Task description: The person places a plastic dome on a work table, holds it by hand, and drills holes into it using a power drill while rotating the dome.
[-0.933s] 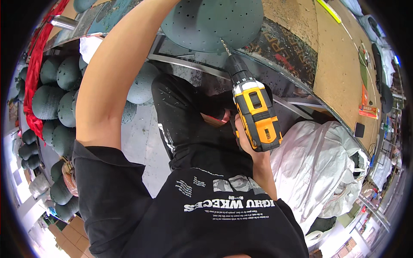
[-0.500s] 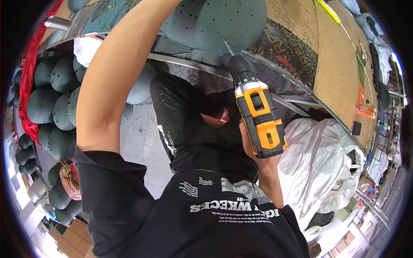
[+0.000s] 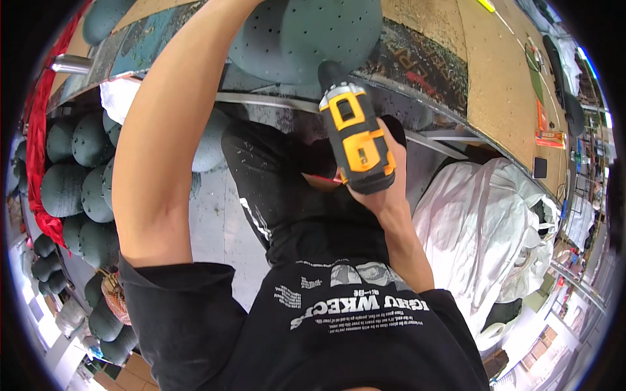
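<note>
A yellow-and-black cordless drill is gripped in my right hand, whose fingers are partly hidden behind it. The drill's black chuck is up close to the lower edge of a rounded grey-green shell dotted with many small holes. No bit shows; the chuck end hides it or it is inside the shell. My left arm reaches up past the shell's left side, and the hand lies beyond the top edge of the picture.
The shell sits at the edge of a worn workbench scattered with dark shavings. Stacks of similar grey-green shells stand at the left beside a red cloth. A large white sack bulges at the right. A phone-like dark slab lies on the bench.
The drill has moved up and left with my right hand. Its bit, visible before at the shell's lower edge, no longer shows, and the chuck is now close to the shell.
</note>
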`<state>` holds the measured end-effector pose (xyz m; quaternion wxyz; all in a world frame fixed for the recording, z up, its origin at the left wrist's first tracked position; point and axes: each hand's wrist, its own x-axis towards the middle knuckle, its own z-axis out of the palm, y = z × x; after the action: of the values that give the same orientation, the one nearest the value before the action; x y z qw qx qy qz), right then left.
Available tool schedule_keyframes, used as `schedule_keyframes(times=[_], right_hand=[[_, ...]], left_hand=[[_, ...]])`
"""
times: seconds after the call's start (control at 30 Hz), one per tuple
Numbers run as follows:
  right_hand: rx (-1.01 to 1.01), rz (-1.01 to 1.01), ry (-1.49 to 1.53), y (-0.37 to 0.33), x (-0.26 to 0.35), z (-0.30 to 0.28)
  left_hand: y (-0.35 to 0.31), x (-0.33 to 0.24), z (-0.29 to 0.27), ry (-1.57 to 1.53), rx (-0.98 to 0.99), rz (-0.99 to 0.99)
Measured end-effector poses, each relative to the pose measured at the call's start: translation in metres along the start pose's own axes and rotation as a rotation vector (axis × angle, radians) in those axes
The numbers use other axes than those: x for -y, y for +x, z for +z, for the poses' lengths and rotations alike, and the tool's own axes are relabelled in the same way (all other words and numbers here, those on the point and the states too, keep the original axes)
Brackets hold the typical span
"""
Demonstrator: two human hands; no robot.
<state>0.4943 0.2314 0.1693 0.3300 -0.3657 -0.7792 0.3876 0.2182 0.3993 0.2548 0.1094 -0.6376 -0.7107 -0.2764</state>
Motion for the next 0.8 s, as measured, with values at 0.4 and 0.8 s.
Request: schedule_keyframes(times=[0.4, 0.8], right_hand=[[-0.03, 0.135, 0.237, -0.056, 0.007, -0.023], [-0.151, 0.076, 0.236, -0.125, -0.033, -0.063]], left_hand=[[-0.007, -0.007, -0.002, 0.079, 0.059, -0.036], [-0.005, -0.029, -0.033, 0.269, 0.182, -0.082]])
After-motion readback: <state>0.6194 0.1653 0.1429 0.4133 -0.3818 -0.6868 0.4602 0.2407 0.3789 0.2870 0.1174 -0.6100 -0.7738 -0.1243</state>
